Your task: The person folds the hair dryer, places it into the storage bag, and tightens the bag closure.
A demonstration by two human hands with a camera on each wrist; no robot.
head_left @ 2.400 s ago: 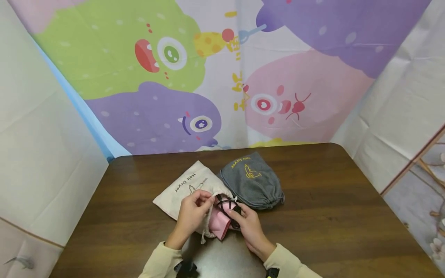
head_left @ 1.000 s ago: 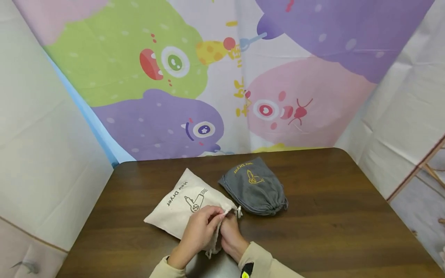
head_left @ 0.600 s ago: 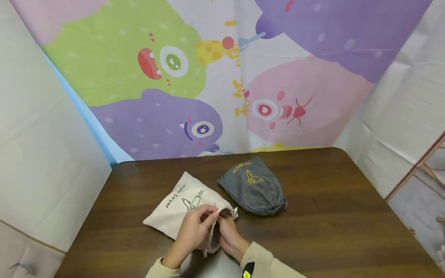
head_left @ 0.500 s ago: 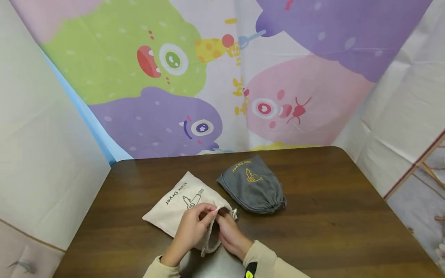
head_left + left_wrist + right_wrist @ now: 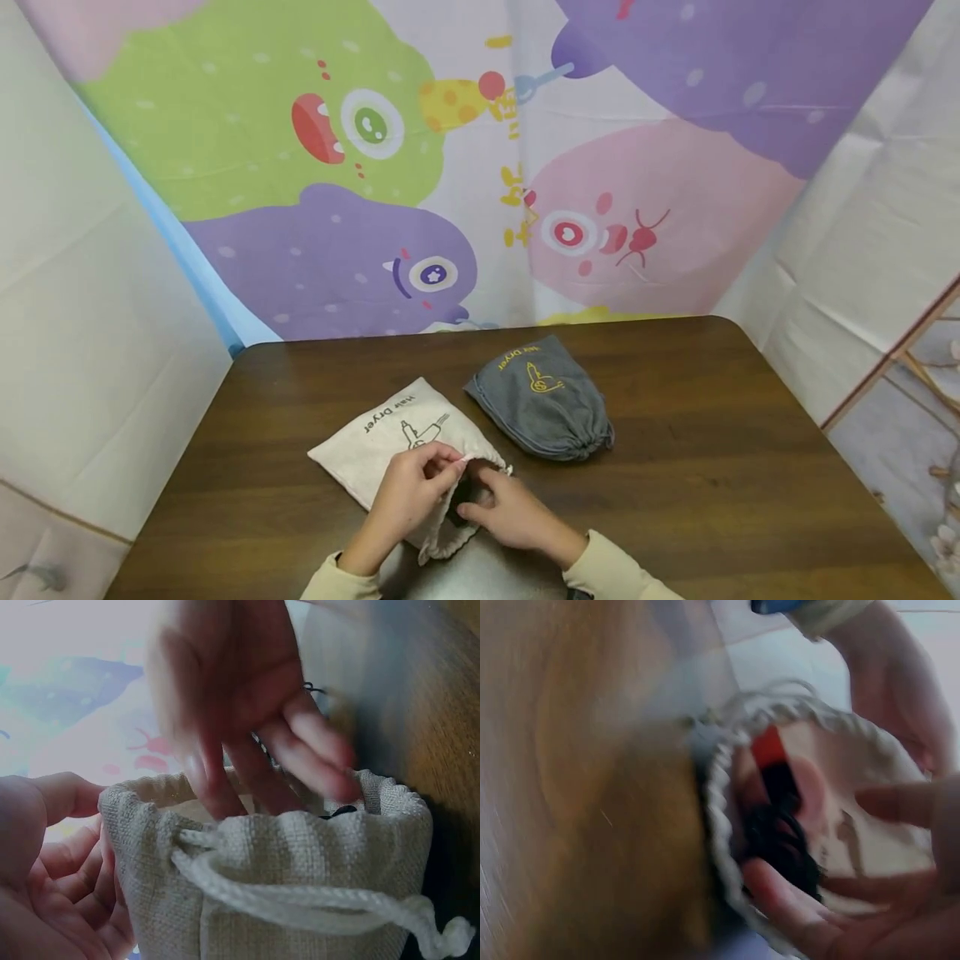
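At the far left of the head view hangs a plain white cloth wall, and across the upper frame a backdrop printed with green, purple and pink cartoon monsters. Below it lies the dark wooden table. Left of centre in the lower frame the beige drawstring bag lies flat on the table, printed "Hair Dryer" with a line drawing of a dryer, its mouth turned toward the person. The left hand pinches the rim of that mouth between thumb and fingers and holds it up. The left wrist view shows coarse woven cloth gathered at the rim and a white cord ending in a knot. The right hand lies just right of the mouth, fingers relaxed and spread, their tips at or just inside the opening, gripping nothing. The right wrist view, blurred, shows something black and a bit of red inside the bag. Just right of the beige bag and apart from both hands lies a grey drawstring bag with yellow print, its mouth drawn closed.
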